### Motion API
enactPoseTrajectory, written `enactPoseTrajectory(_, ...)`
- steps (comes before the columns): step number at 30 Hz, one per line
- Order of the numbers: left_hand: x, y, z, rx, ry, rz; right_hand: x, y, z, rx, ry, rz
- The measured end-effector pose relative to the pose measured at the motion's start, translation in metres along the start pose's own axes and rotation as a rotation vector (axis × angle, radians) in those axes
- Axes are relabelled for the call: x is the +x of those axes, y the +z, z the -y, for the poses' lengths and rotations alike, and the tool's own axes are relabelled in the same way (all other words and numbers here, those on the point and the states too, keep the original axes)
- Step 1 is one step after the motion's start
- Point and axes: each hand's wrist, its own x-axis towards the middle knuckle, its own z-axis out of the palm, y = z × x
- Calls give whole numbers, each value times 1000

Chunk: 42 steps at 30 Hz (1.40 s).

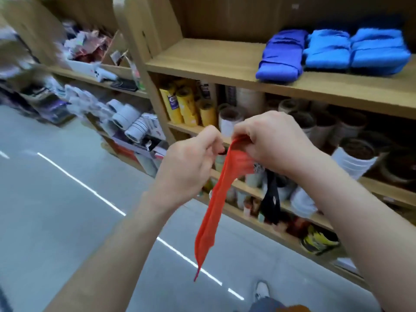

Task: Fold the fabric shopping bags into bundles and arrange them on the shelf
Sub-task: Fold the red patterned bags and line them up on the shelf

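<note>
Wooden shelf (202, 61) holds three blue bundles (326, 50) above grey floor (45, 199).

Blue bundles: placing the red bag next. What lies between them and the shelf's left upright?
Only bare shelf board from upright to blue bundles, in the head view.

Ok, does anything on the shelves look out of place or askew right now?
The darker blue bundle sits angled beside the two lighter blue bundles, its front near the shelf edge. A black strap dangles over the lower shelves.
</note>
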Motion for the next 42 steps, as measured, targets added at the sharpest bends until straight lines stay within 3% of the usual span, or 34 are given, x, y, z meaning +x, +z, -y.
enactPoseTrajectory(2,6,-12,9,-233,-185,50,23,1,4,-2,-25,-11)
enactPoseTrajectory(3,11,-17,14,-227,-237,111,34,2,7,-1,-52,-19)
enactPoseTrajectory(6,28,-26,42,128,-192,163,63,12,7,120,-108,-43)
enactPoseTrajectory(9,50,-40,77,171,-289,185,87,24,-16,505,38,14)
enactPoseTrajectory(12,82,-65,109,144,-349,198,107,42,-47,766,233,228)
enactPoseTrajectory(15,115,-85,138,168,-358,130,121,59,-63,787,241,473)
enactPoseTrajectory(18,138,-100,163,45,-428,6,138,58,-72,753,239,473)
enactPoseTrajectory(22,167,-116,197,-331,-521,-202,164,33,-85,755,115,517)
enactPoseTrajectory(25,196,-121,223,-450,-537,-279,187,16,-93,692,148,261)
enactPoseTrajectory(28,229,-113,260,-308,-505,-362,219,4,-96,529,293,-47)
enactPoseTrajectory(36,306,-86,308,227,-156,-349,328,4,-117,-126,563,-361)
enactPoseTrajectory(39,334,-76,326,308,-103,-236,349,17,-120,-354,632,-408)
enactPoseTrajectory(42,355,-61,339,475,-100,-33,340,31,-104,-159,517,-351)
